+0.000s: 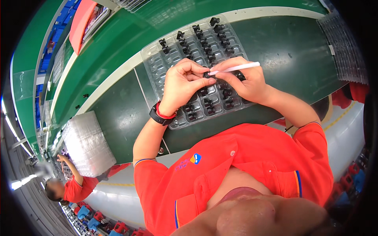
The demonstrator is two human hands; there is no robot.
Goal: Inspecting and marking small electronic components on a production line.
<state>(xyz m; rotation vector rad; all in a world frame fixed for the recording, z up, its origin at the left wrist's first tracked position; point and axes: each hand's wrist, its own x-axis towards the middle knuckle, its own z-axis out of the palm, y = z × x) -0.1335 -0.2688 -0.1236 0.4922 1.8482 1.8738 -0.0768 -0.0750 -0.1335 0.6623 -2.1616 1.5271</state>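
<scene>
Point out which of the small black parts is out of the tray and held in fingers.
The small black part pinched in the left hand, touched by the white stick in the right hand; the others sit in the clear tray.

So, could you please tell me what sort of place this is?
Probably a factory assembly line: a long green conveyor belt, a clear tray of small black parts, and another worker beside stacked trays.

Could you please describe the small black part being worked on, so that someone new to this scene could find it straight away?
Start at the clear plastic tray of small black parts lying on the green belt. Above its middle, the left hand and right hand meet. The small black part is pinched in the left fingertips with the tip of the white stick against it; unlike the others, it sits in no pocket.
</scene>
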